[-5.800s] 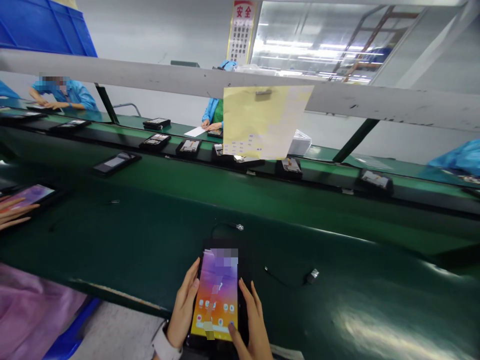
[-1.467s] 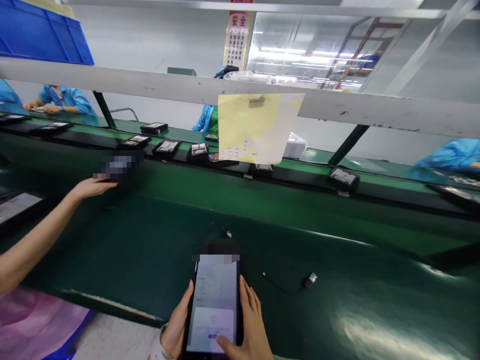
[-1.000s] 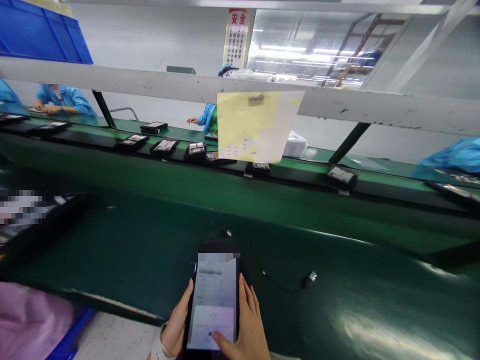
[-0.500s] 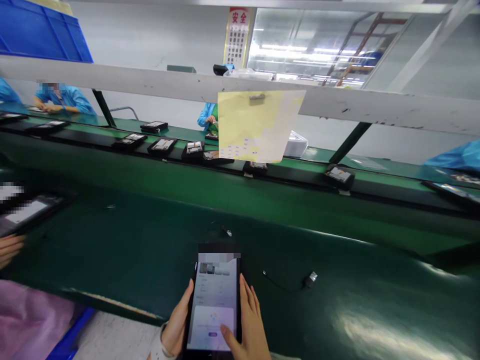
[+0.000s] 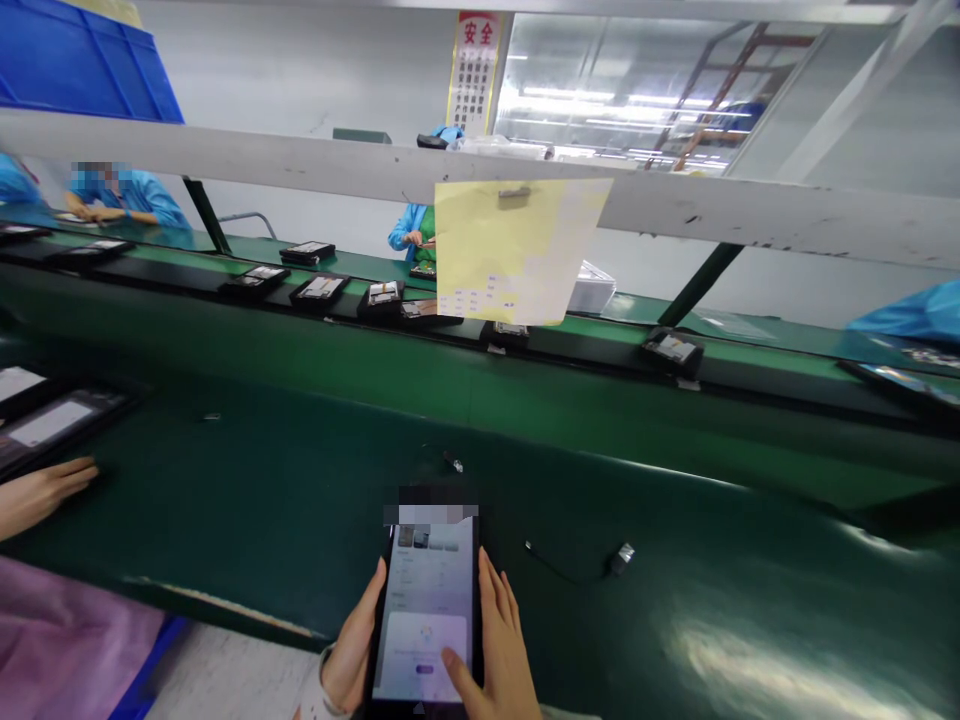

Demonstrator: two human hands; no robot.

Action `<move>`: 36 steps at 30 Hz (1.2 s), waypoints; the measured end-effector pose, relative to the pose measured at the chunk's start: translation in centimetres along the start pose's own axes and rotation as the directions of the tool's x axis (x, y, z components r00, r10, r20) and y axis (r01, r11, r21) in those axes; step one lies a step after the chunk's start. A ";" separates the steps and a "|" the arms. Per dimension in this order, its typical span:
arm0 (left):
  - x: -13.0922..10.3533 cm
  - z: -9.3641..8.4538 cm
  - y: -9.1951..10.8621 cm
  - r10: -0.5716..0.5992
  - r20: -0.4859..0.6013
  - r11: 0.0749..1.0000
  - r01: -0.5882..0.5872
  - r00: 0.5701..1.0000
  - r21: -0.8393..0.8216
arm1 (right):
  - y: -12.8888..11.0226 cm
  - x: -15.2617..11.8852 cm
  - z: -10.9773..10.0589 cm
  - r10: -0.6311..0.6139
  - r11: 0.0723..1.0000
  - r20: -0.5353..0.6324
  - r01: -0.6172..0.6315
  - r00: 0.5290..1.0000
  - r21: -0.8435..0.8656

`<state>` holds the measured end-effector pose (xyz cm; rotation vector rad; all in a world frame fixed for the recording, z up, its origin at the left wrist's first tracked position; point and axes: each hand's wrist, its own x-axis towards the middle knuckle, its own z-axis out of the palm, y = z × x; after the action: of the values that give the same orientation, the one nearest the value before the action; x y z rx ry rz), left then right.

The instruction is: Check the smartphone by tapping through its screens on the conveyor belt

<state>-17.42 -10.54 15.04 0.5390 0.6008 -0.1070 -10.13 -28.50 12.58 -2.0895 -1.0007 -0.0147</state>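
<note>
At the bottom centre, the left hand [image 5: 349, 660] grips the phone [image 5: 427, 610] over the bench [image 5: 675, 600] edge; the right hand [image 5: 499, 655] cradles it, thumb apparently lifted since the tap.

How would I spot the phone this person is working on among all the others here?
Start at the wide green bench nearest the camera and go to its near edge. There the left hand and right hand cradle one phone. Unlike the dark units on the belt behind, its screen glows white.
</note>
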 end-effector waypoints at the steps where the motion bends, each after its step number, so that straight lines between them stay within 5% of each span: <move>1: -0.1 0.3 0.0 0.011 -0.023 1.000 -0.011 1.000 0.026 | 0.0 0.0 0.0 0.006 1.000 0.000 -0.006 1.000 0.002; 7: -0.2 1.1 0.1 0.016 -0.102 0.996 -0.007 0.995 0.093 | -0.1 -0.1 0.1 0.007 1.000 -0.019 -0.008 1.000 -0.023; 13: 0.0 0.1 0.6 -0.152 0.081 0.959 0.167 0.985 -0.229 | -0.1 0.1 0.2 0.046 0.999 0.026 -0.045 0.999 -0.031; 21: 0.6 -1.4 -0.2 -0.097 0.169 0.954 0.140 0.981 -0.263 | -0.2 0.3 -0.2 0.067 0.997 -0.055 -0.064 0.996 0.041; 29: 1.2 -1.9 -0.7 -0.008 0.133 0.973 0.039 0.991 -0.227 | -0.6 2.5 -0.5 0.018 0.984 -0.119 -0.039 0.993 -0.172; 33: 0.7 -1.4 -0.2 -0.053 0.166 0.960 0.096 0.985 -0.262 | -1.2 2.0 -0.8 0.201 0.974 -0.114 -0.186 0.973 0.130; 36: 0.4 -0.8 0.0 -0.100 0.196 0.946 0.155 0.975 -0.285 | -1.6 1.4 -0.5 0.351 0.817 -0.052 -0.279 0.935 0.504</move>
<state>-17.46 -10.08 14.23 0.1922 0.4643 -0.1823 -10.09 -27.36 14.46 -1.7236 -0.4884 0.2349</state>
